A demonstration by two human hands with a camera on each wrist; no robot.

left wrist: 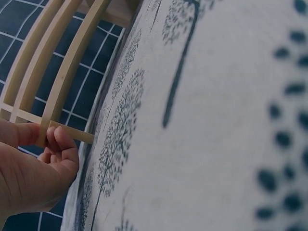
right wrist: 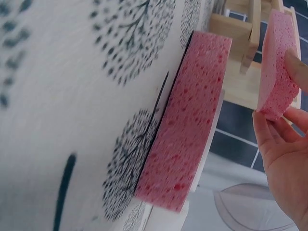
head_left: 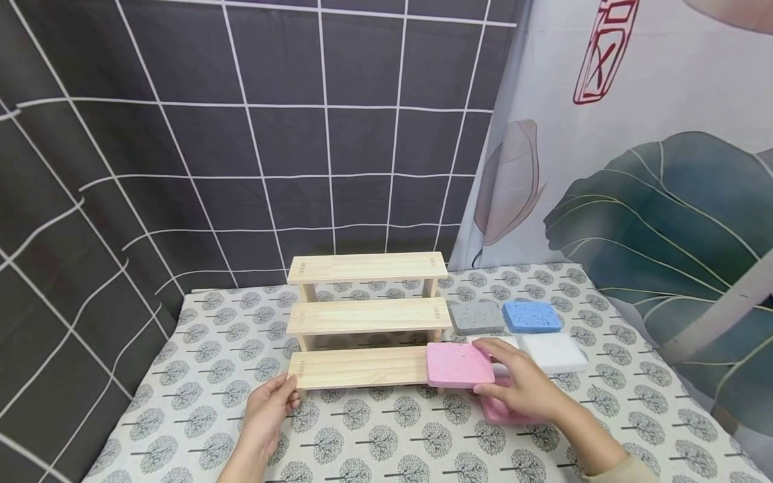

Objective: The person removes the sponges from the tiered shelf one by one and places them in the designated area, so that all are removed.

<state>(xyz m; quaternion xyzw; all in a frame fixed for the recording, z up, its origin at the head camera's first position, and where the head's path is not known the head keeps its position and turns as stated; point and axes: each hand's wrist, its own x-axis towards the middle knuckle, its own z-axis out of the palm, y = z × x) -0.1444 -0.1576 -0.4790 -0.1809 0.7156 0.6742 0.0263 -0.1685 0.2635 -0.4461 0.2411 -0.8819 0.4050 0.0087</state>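
Honestly, right hand pinches the pink sponge half off the wooden rack's bottom step; it could tip. Left hand grips that step's end.

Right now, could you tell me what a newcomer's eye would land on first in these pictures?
Probably the three-tier wooden shelf mid-table, with the right hand holding a pink sponge at the right end of its lowest step. The left hand grips that step's left end. Right of the shelf lie grey, blue and white sponges, and another pink one sits on the cloth under the right hand.
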